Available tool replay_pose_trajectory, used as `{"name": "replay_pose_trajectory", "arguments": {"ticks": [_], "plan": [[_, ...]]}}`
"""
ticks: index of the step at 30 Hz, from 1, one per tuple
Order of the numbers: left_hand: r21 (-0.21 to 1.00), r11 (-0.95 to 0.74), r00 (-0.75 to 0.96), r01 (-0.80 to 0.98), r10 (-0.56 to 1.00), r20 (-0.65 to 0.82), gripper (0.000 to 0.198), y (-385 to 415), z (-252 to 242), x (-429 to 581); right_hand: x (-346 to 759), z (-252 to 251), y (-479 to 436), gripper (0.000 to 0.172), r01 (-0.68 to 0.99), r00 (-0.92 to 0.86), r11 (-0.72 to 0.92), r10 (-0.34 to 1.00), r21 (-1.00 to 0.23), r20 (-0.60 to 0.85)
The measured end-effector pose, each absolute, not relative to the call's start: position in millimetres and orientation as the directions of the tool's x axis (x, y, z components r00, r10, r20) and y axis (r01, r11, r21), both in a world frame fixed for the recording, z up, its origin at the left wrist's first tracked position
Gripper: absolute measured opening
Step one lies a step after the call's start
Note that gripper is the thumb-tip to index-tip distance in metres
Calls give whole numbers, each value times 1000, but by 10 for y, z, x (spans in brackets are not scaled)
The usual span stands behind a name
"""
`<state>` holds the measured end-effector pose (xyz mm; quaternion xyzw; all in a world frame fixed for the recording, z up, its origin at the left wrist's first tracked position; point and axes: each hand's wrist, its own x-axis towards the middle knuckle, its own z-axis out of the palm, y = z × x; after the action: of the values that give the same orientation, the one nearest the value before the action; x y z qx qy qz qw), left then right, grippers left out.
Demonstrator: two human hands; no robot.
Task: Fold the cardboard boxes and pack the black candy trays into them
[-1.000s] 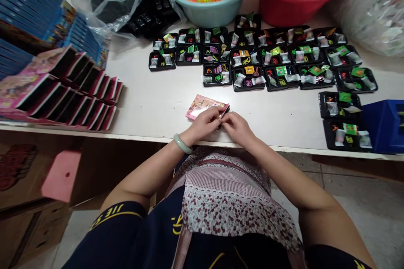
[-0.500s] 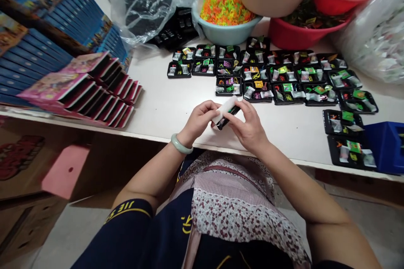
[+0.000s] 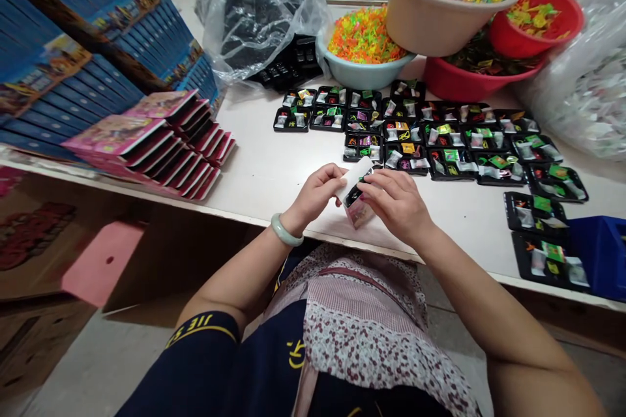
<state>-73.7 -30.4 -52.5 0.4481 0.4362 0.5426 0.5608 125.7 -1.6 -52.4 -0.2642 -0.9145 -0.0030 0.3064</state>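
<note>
Evidently the work is midway. At the upper left of the frame, blue boxes stand in rows, and just beside them a stack of pink boxes lies near the table's front edge; whether those are filled cannot be told. Toward the centre, the left hand pinches the raised white flap of a pink box, which is just right of the frame's middle, by the table edge. Something dark sits at its mouth, so this box looks part-packed and not yet closed. The right hand has its fingers bent over that mouth; whether they grip or only press cannot be told. From above the hands to the right edge spread many black trays, already holding small packets and bright pieces; these seem filled but unboxed, so much appears left. At the far right sits a blue bin.
</note>
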Motion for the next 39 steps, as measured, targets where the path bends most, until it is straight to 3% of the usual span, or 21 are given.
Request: {"name": "replay_pose_trajectory", "arguments": {"ticks": [4, 15, 22, 28, 39], "plan": [[976, 24, 39, -215, 999, -15, 20, -322, -529, -764, 1244, -490, 34, 22, 417, -705, 899, 411, -132, 577], [986, 17, 33, -164, 999, -12, 20, -341, -613, -766, 1220, -621, 23, 27, 327, -754, 920, 392, -216, 528], [996, -79, 22, -30, 997, 79, 23, -369, -571, -847, 1221, -603, 50, 32, 433, -667, 872, 481, -229, 569], [998, -66, 20, -15, 998, 66, 22, -386, -583, -853, 1151, -662, 28, 33, 505, -655, 837, 530, -209, 538], [997, -70, 9, -37, 997, 70, 22, -421, -609, -882, 1099, -595, -50, 23, 564, -673, 822, 509, -72, 537]]}}
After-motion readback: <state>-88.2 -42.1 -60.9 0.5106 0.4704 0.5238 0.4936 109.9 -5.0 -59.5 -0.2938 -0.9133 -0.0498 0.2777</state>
